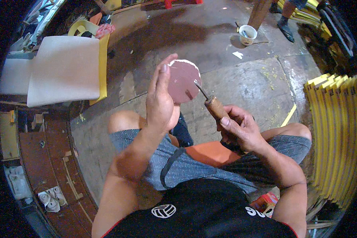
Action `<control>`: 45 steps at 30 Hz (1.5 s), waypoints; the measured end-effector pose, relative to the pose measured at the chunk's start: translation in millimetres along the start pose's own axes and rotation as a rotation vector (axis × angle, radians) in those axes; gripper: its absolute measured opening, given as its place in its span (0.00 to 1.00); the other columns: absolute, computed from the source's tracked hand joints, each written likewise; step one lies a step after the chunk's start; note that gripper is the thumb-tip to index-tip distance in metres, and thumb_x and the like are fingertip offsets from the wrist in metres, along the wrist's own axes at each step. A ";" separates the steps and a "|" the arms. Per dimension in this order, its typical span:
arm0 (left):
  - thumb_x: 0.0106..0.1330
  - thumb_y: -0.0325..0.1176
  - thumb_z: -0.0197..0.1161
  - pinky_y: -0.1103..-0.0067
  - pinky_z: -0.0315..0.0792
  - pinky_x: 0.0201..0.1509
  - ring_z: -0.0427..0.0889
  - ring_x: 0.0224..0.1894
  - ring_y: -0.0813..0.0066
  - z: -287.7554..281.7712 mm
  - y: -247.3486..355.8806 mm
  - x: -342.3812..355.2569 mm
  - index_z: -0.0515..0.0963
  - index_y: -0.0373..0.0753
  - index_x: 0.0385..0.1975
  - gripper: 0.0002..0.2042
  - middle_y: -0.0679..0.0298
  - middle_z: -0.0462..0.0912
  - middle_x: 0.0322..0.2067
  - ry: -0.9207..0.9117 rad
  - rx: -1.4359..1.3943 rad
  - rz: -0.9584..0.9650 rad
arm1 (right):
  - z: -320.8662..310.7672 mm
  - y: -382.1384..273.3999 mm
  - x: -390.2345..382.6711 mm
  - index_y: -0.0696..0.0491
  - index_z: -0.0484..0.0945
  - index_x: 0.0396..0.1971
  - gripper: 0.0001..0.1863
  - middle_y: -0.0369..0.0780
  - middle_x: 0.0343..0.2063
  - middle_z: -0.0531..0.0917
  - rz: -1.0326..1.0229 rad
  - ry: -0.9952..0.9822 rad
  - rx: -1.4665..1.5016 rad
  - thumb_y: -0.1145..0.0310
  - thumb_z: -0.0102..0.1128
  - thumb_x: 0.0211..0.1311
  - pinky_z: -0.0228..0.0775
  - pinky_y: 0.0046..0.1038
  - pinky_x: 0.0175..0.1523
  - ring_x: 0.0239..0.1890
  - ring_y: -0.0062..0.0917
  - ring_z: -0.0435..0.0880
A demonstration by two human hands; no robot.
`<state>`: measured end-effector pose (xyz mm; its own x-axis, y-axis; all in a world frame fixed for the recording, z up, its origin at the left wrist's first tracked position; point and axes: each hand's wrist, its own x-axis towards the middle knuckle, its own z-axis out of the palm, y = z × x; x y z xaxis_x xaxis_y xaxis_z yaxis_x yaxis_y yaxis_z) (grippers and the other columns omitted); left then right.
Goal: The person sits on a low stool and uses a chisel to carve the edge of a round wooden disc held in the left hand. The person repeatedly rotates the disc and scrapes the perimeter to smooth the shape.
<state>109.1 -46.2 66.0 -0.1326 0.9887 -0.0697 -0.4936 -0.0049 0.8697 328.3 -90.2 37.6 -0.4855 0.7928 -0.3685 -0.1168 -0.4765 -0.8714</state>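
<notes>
My left hand (158,105) is raised in front of me, fingers pressed along the left side of a round maroon disc (182,79). The disc has a ragged pale edge along its top and faces me almost flat. My right hand (241,127) is closed around the wooden handle of an awl-like tool (215,108). Its thin metal shaft points up and left, and the tip lies over the disc's right part. Whether the tip touches the disc, I cannot tell. A dark streak shows low on the disc. An orange piece (212,153) lies across my lap.
At right stands a tall stack of yellow-edged sheets (335,139). White padded panels (65,69) with a yellow edge are at left. A white tub (247,35) sits by a wooden post (261,14), near another person's foot (285,29). A yellow strip (289,115) lies on the floor.
</notes>
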 end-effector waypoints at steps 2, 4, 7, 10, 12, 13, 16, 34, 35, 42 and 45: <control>0.77 0.44 0.47 0.76 0.70 0.55 0.77 0.48 0.75 -3.0 -6.8 -1.3 0.73 0.38 0.55 0.18 0.62 0.78 0.49 -0.041 0.178 0.047 | -1.8 5.0 0.9 0.56 0.73 0.53 0.24 0.35 0.29 0.80 -0.051 0.011 0.053 0.55 0.62 0.65 0.70 0.21 0.25 0.22 0.16 0.77; 0.77 0.40 0.47 0.79 0.68 0.55 0.75 0.47 0.79 -3.6 -8.0 -4.0 0.75 0.37 0.55 0.17 0.65 0.78 0.48 -0.070 0.332 0.059 | -1.0 -1.2 -0.5 0.56 0.72 0.52 0.23 0.35 0.28 0.79 -0.039 0.058 0.060 0.56 0.62 0.65 0.69 0.21 0.28 0.24 0.16 0.75; 0.76 0.37 0.49 0.79 0.68 0.56 0.76 0.48 0.77 1.2 1.0 -10.6 0.76 0.37 0.53 0.15 0.64 0.80 0.46 -0.276 0.657 0.159 | -1.2 -5.5 -0.8 0.56 0.72 0.51 0.21 0.35 0.29 0.79 -0.054 0.096 0.038 0.57 0.61 0.66 0.68 0.21 0.30 0.25 0.16 0.74; 0.75 0.36 0.50 0.78 0.67 0.59 0.76 0.52 0.76 1.2 -3.8 -15.1 0.75 0.33 0.55 0.16 0.62 0.80 0.49 -0.338 0.619 0.118 | -3.4 -4.1 -0.7 0.56 0.73 0.52 0.22 0.34 0.29 0.79 -0.070 0.087 0.040 0.56 0.60 0.67 0.69 0.21 0.29 0.24 0.16 0.75; 0.76 0.36 0.50 0.77 0.66 0.62 0.75 0.54 0.76 2.0 -4.8 -16.5 0.73 0.31 0.58 0.18 0.60 0.80 0.52 -0.372 0.546 0.091 | -4.2 -4.4 -0.8 0.56 0.73 0.53 0.22 0.34 0.30 0.80 -0.073 0.078 0.039 0.56 0.59 0.68 0.69 0.21 0.29 0.25 0.16 0.76; 0.76 0.36 0.49 0.77 0.66 0.62 0.75 0.54 0.76 3.1 -3.8 -16.8 0.72 0.31 0.58 0.18 0.60 0.80 0.52 -0.378 0.532 0.074 | -4.4 -4.9 -0.6 0.56 0.73 0.54 0.22 0.34 0.30 0.80 -0.072 0.077 0.032 0.56 0.59 0.68 0.69 0.21 0.29 0.25 0.16 0.76; 0.76 0.37 0.49 0.77 0.66 0.62 0.75 0.55 0.75 4.9 0.7 -16.9 0.70 0.32 0.61 0.20 0.60 0.79 0.54 -0.395 0.507 0.045 | -5.5 -5.2 0.0 0.56 0.73 0.54 0.23 0.34 0.30 0.80 -0.077 0.063 0.014 0.55 0.59 0.68 0.69 0.21 0.30 0.26 0.16 0.76; 0.75 0.35 0.48 0.76 0.61 0.66 0.71 0.60 0.73 2.2 -2.1 -15.6 0.68 0.34 0.63 0.20 0.56 0.73 0.60 -0.365 0.596 0.200 | -1.8 -5.0 -0.2 0.57 0.75 0.54 0.24 0.34 0.30 0.80 -0.144 0.125 -0.115 0.54 0.59 0.67 0.70 0.21 0.30 0.26 0.16 0.77; 0.75 0.35 0.48 0.76 0.61 0.66 0.71 0.60 0.73 3.2 -2.7 -16.7 0.68 0.34 0.63 0.20 0.56 0.73 0.61 -0.361 0.597 0.206 | -1.3 -5.7 -0.7 0.57 0.75 0.54 0.25 0.34 0.30 0.80 -0.144 0.125 -0.113 0.54 0.59 0.67 0.70 0.21 0.30 0.26 0.16 0.77; 0.76 0.35 0.46 0.77 0.61 0.67 0.70 0.62 0.74 5.3 -7.2 -20.3 0.65 0.34 0.65 0.21 0.57 0.69 0.65 -0.363 0.583 0.216 | -2.9 -5.9 -1.1 0.57 0.74 0.55 0.26 0.34 0.30 0.81 -0.138 0.134 -0.115 0.52 0.59 0.67 0.70 0.21 0.29 0.25 0.16 0.77; 0.77 0.35 0.46 0.77 0.61 0.67 0.69 0.63 0.74 5.3 -10.1 -21.8 0.65 0.34 0.65 0.21 0.57 0.68 0.65 -0.354 0.538 0.174 | -2.3 -6.8 -1.6 0.57 0.75 0.55 0.25 0.35 0.30 0.81 -0.138 0.138 -0.111 0.52 0.59 0.67 0.70 0.21 0.29 0.25 0.16 0.77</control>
<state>121.6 -66.9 61.4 0.1642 0.9702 0.1783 0.0194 -0.1839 0.9828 331.9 -87.3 43.4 -0.3473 0.8958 -0.2773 -0.0741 -0.3210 -0.9442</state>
